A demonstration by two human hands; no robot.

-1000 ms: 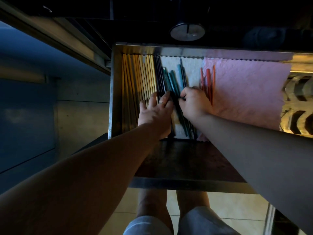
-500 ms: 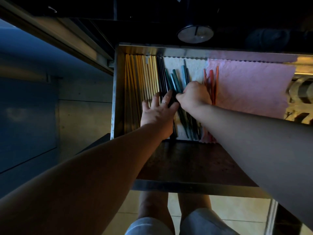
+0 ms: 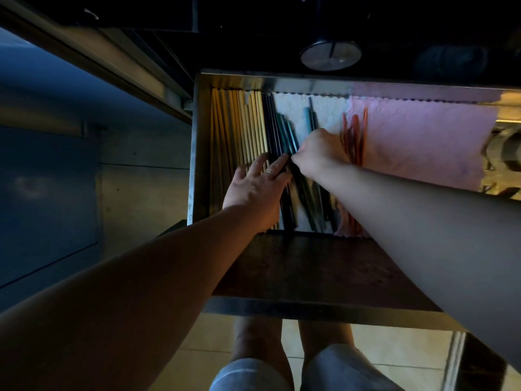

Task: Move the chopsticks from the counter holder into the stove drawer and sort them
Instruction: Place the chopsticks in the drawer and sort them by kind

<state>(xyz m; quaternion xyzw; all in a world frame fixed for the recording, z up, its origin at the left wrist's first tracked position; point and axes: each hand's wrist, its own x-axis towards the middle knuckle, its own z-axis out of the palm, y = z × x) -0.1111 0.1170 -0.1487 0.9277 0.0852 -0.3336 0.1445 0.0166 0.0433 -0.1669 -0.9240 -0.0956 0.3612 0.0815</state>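
The steel stove drawer (image 3: 199,153) is pulled out, lined with white and pink paper. Yellow wooden chopsticks (image 3: 239,128) lie in a row along its left side. Black chopsticks (image 3: 270,125) and teal ones (image 3: 287,136) lie beside them, and red chopsticks (image 3: 355,136) rest on the pink liner's edge. My left hand (image 3: 258,190) lies flat, fingers spread, on the yellow and black sticks. My right hand (image 3: 318,153) pinches the teal chopsticks near their middle. The counter holder is out of view.
A round stove knob (image 3: 330,55) sits above the drawer. The pink liner (image 3: 423,142) covers the drawer's right half. A dark lower panel (image 3: 310,266) juts out under the drawer. Cabinet fronts stand at the left; my knees and tiled floor are below.
My right hand has slid left, away from the red chopsticks, toward the teal ones next to the black group. My left hand keeps pressing the yellow and black sticks.
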